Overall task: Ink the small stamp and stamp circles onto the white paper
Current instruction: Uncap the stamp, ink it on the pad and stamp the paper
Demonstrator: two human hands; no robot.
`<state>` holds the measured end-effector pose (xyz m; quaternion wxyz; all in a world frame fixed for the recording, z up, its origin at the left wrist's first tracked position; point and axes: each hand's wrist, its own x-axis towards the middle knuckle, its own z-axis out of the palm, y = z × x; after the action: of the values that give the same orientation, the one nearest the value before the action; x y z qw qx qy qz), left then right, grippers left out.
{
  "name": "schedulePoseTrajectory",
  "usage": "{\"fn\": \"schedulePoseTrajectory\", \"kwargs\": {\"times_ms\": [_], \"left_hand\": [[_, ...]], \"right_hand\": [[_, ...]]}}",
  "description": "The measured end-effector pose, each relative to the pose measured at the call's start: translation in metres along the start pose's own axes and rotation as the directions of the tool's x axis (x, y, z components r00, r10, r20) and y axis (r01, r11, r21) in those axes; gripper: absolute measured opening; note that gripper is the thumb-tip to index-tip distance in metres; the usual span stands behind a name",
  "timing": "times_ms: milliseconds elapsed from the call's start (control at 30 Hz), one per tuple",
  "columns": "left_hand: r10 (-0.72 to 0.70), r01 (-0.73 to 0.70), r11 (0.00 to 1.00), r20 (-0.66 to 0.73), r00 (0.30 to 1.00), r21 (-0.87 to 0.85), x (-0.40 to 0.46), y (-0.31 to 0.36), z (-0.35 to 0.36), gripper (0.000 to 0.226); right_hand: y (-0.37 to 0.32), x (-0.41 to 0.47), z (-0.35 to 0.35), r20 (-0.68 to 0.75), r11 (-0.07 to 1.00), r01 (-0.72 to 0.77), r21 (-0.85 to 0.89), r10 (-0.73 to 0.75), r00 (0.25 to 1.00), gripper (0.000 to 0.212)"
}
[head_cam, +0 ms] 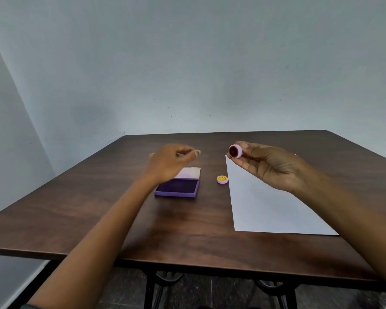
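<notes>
The right hand [265, 166] grips the small stamp [235, 151] face-out above the white paper [265, 208], the left hand [172, 163] hovers loosely curled over the opened ink pad [177, 187], ready for inking.

On the table [187, 230]: one open ink pad [177, 187], one cap [222, 179] right of the pad, one paper sheet [265, 208] farther right. One stamp [235, 151], held above the paper. Two hands [172, 162] [270, 166].

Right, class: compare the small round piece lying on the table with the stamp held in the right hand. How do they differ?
The round piece lies flat on the table, untouched; the stamp is held up in the right hand. The round piece shows a yellow top; the stamp shows a dark red face, turned sideways. Both are small, round and pale purple at the rim.
</notes>
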<state>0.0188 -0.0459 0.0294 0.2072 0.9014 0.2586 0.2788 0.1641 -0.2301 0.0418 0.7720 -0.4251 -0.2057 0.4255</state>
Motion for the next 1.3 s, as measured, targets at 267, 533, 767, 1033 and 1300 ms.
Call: {"fn": "schedulePoseTrajectory", "kwargs": {"times_ms": [267, 533, 767, 1033, 1300], "left_hand": [[-0.090, 0.185, 0.949, 0.342, 0.935, -0.255, -0.027, -0.072, -0.044, 0.077], [-0.119, 0.182, 0.978, 0.450, 0.885, -0.098, -0.036, -0.087, -0.036, 0.075], [-0.118, 0.167, 0.984, 0.476, 0.871, -0.062, -0.040, -0.083, -0.036, 0.063], [-0.164, 0.107, 0.984, 0.492, 0.855, 0.143, -0.049, -0.073, -0.030, 0.080], [-0.160, 0.116, 0.980, 0.298, 0.941, 0.162, -0.065, -0.064, -0.022, 0.073]], "right_hand": [[0.026, 0.013, 0.053, 0.121, 0.768, 0.274, -0.579, -0.251, 0.960, 0.011], [0.059, 0.038, 0.087, 0.280, 0.157, 0.338, -0.928, -0.306, 0.910, 0.021], [0.070, 0.045, 0.082, 0.277, 0.026, 0.299, -0.954, -0.303, 0.912, 0.018], [0.077, 0.040, 0.078, 0.291, 0.029, 0.312, -0.950, -0.293, 0.911, 0.017], [0.078, 0.040, 0.081, 0.292, -0.015, 0.302, -0.953, -0.300, 0.908, 0.018]]}}
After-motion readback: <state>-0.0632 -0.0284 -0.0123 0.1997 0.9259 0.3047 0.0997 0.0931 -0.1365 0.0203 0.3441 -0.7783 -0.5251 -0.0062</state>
